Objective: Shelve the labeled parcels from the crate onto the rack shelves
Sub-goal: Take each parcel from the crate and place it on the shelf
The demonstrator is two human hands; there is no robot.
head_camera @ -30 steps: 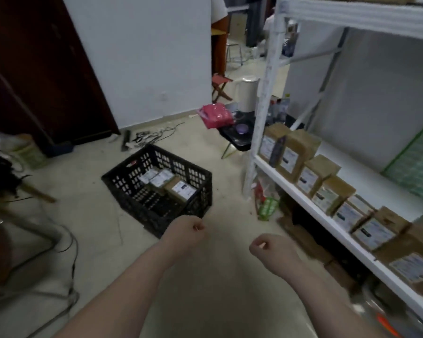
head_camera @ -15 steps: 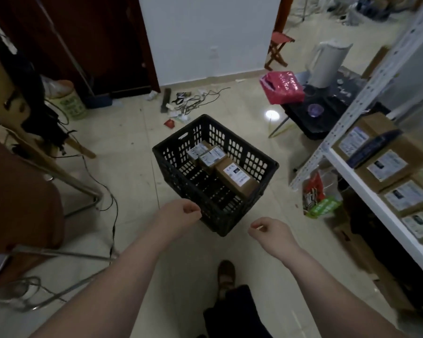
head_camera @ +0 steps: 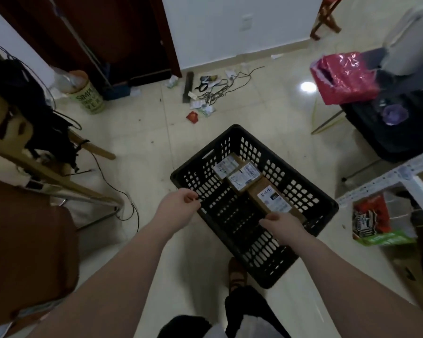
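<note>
Both bare forearms stretch forward over floor. Left hand hovers at crate's near-left rim, fingers loosely curled, holding nothing. Right hand reaches into crate, fingers curled at nearest parcel; grip unclear. Crate: black perforated plastic, rectangular. Three brown cardboard parcels inside, white labels up.

Both forearms bare, stretched forward and down from the lower edge of the view. Left hand out ahead at mid-frame, wrist straight, fingers curled loosely in toward the palm, thumb near the fingertips; nothing in its grasp. Right hand lower and to the right, back of the hand up, fingers bent downward and hidden behind the knuckles; whether they grip anything cannot be made out. One foot in a brown shoe set forward between the arms.
</note>
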